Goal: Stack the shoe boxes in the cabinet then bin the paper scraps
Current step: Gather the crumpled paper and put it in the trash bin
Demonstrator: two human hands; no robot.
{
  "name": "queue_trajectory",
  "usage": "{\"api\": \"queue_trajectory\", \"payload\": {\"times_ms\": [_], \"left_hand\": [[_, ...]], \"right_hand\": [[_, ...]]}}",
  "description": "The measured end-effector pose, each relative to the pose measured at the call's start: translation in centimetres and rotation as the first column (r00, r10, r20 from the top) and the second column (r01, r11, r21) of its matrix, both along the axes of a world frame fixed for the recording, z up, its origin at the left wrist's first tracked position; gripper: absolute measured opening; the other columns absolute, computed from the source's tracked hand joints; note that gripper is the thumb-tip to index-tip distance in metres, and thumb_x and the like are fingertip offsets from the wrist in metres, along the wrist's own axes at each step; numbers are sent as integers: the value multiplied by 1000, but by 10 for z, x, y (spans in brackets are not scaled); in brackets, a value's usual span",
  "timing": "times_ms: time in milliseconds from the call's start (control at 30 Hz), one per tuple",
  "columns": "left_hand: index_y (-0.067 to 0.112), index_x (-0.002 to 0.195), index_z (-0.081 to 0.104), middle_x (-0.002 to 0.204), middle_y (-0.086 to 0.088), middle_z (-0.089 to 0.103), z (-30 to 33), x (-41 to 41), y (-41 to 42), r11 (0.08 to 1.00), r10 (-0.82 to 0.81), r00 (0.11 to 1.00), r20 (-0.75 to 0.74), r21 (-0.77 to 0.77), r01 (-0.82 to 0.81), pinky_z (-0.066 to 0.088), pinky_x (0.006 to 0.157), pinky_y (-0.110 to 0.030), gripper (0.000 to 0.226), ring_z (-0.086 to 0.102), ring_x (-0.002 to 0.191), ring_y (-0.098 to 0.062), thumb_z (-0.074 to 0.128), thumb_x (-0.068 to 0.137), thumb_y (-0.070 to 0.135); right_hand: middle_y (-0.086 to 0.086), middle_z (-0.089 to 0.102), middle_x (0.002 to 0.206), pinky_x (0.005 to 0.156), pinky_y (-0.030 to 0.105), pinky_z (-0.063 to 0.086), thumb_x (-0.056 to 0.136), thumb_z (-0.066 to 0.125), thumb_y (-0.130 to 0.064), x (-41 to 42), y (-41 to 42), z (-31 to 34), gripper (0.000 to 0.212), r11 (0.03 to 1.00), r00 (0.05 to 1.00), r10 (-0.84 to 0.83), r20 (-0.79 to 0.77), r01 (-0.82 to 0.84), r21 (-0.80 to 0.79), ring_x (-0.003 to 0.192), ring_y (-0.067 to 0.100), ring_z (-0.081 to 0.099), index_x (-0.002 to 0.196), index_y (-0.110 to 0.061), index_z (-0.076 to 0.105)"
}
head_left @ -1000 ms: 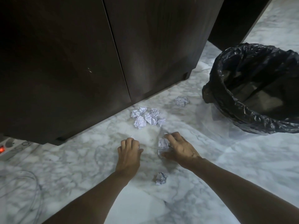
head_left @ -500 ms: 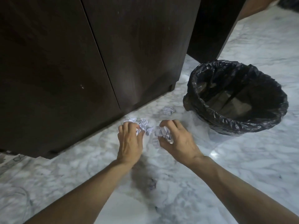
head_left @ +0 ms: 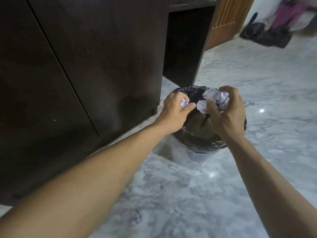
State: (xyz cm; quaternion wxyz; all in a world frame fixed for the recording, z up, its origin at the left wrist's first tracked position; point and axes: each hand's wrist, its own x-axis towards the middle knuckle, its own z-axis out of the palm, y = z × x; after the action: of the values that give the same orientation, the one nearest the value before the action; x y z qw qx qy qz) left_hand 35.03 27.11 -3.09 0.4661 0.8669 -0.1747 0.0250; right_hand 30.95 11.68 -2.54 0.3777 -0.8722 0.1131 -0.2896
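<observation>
Hands first: left hand (head_left: 173, 110) curled around a small crumpled paper scrap (head_left: 63, 102), fingers closed on it with only a bit of white showing; right hand (head_left: 226, 114) wrapped around a larger bundle of paper scraps (head_left: 216, 98), fingers loosely closed, paper bulging out at the top. Both are held above the bin's mouth, left at 9 o'clock of the opening, right at 2 o'clock.

Cabinet (head_left: 85, 66): dark brown wood, two closed doors, fills the frame from 9 to 12 o'clock. An open dark recess sits at its right end.

Floor (head_left: 257, 152): pale grey-white marble, glossy, with small light reflections; runs from 6 to 3 o'clock.

Door (head_left: 224, 21): light brown wood, at 1 o'clock, beyond the cabinet.

Bin (head_left: 197, 141): round, lined with a black plastic bag, stands on the floor just beside the cabinet's right corner, mostly hidden under the hands.

Dark bags (head_left: 267, 35): blurred, on the floor at 2 o'clock, well apart from the bin.

Loose scrap (head_left: 138, 218): small, crumpled, blurred, on the floor at 6 o'clock, between the forearms.
</observation>
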Motion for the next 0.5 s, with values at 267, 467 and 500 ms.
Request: {"api": "queue_trajectory", "payload": {"times_ms": [267,467,500], "left_hand": [[20,131,58,133,0,60,-2,7,-6,989,-103,981,-163,-118,84,43,103,-29,39,56,121,-15,50,98,37],[14,110,67,108,0,69,-13,-9,35,954,218,975,33,-220,-206,48,80,-15,26,62,98,-8,53,97,31],[14,112,66,110,0,68,-23,-15,45,945,249,968,19,-222,-239,50,84,-16,26,61,99,-8,55,96,32]], "right_hand": [[4,58,115,79,21,42,89,60,-32,7,-18,-25,17,992,996,-50,-73,58,114,88,14,66,105,-27,61],[6,63,108,64,1,41,92,63,-25,-9,6,-14,11,982,997,52,57,-61,176,75,-12,57,101,-22,60],[6,63,106,65,5,44,91,63,-23,-14,16,-13,10,977,991,97,96,-114,182,76,-7,58,100,-22,60]]}}
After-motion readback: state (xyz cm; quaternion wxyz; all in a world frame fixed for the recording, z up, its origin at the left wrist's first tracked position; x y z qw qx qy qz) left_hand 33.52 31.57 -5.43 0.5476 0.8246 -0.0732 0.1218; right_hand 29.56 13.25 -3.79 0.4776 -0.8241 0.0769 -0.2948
